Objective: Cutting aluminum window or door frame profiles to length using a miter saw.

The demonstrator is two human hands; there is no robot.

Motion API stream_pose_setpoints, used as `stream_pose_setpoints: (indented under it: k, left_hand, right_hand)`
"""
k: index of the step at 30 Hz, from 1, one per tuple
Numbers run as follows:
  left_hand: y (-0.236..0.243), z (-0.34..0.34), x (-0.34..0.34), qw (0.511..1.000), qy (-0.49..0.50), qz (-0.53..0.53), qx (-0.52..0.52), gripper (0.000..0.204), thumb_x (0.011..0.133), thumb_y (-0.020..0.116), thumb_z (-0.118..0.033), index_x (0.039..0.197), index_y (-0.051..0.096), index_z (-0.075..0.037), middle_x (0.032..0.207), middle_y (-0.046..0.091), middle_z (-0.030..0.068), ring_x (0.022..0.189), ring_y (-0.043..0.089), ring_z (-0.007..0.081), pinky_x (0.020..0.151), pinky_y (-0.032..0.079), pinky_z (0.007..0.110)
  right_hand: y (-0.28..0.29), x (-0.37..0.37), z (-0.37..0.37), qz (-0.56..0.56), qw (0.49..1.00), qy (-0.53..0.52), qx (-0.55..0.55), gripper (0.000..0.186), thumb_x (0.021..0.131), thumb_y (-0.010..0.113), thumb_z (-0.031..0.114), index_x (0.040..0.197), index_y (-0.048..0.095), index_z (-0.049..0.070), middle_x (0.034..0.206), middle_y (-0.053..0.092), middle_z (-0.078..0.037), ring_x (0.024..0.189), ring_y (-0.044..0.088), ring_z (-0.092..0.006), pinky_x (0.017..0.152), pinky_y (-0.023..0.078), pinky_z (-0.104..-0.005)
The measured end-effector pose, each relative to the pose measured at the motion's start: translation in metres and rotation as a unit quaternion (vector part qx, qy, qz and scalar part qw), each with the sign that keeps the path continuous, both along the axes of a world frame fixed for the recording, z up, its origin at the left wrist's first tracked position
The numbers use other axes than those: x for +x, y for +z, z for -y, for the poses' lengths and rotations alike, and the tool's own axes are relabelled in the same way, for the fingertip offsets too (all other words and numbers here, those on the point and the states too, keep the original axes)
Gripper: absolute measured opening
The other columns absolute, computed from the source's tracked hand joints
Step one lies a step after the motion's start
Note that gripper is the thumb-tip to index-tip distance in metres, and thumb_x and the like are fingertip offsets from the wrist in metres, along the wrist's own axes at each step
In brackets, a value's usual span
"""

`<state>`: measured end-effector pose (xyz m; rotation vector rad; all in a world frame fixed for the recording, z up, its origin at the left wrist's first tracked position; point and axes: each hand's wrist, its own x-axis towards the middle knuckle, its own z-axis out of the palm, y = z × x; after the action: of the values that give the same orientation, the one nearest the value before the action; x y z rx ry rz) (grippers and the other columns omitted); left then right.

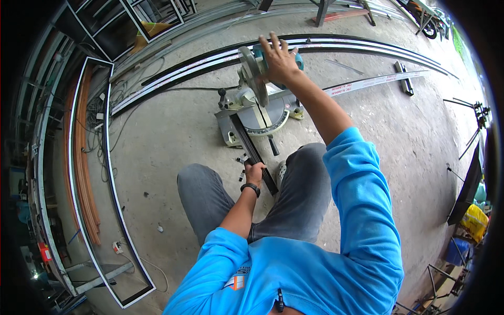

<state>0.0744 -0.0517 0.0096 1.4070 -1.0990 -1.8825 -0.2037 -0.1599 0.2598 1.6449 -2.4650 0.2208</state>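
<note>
A miter saw (249, 73) stands on the concrete floor in front of me, its round blade guard raised over a grey turntable (275, 116). My right hand (279, 64) reaches up to the saw's head, fingers stretched out and spread; whether the palm touches it cannot be made out. My left hand (255, 173) is closed around a dark metal profile (245, 139). That bar slants from the left side of the saw's base back between my knees. Small dark offcuts (242, 159) lie beside the bar, below the base.
Long black-and-white profiles (199, 64) lie behind the saw. A pale strip (375, 82) extends right toward a short dark block (404, 79). At left, a narrow rectangular frame (108, 173) surrounds brown bars (84, 157). Cables (97, 118) tangle there. A tripod (480, 118) stands far right.
</note>
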Motion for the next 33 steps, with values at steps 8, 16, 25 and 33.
stream_pose_setpoints:
  k: [8,16,25,33]
  left_hand:
    - [0.022,-0.036,-0.045,0.999,0.005,-0.043,-0.005,0.046,0.09,0.07,-0.028,0.122,0.05,-0.002,0.111,0.061,0.008,0.102,0.056,0.0205,0.092,0.043,0.034]
    - [0.005,-0.045,-0.048,0.978,-0.045,-0.112,0.171,0.05,0.087,0.072,-0.029,0.121,0.049,-0.002,0.115,0.058,0.0106,0.104,0.055,0.0196,0.092,0.045,0.033]
    - [0.001,-0.061,-0.068,0.99,-0.044,-0.1,0.088,0.053,0.093,0.066,-0.032,0.132,0.044,-0.004,0.121,0.057,0.01,0.11,0.053,0.0231,0.099,0.04,0.036]
    - [0.005,-0.063,-0.072,0.994,-0.041,-0.063,0.078,0.05,0.092,0.066,-0.03,0.13,0.045,-0.004,0.118,0.058,0.0086,0.106,0.054,0.0216,0.096,0.042,0.036]
  right_hand:
    - [-0.007,-0.009,0.013,0.141,0.986,-0.065,-0.054,0.116,0.07,0.08,0.061,0.154,0.019,0.01,0.121,0.061,-0.028,0.104,0.066,-0.0402,0.087,0.056,-0.0437]
    - [-0.003,-0.01,0.01,0.16,0.982,-0.068,-0.068,0.116,0.068,0.08,0.062,0.154,0.024,0.008,0.113,0.067,-0.024,0.105,0.067,-0.0376,0.089,0.055,-0.0438]
    - [-0.007,-0.014,0.014,0.211,0.972,-0.079,-0.066,0.116,0.062,0.084,0.063,0.154,0.027,0.021,0.116,0.068,-0.022,0.108,0.066,-0.0373,0.095,0.053,-0.0423]
    - [-0.012,-0.017,0.008,0.262,0.959,-0.075,-0.084,0.111,0.063,0.086,0.056,0.153,0.03,0.022,0.121,0.066,-0.02,0.114,0.063,-0.0352,0.096,0.052,-0.0432]
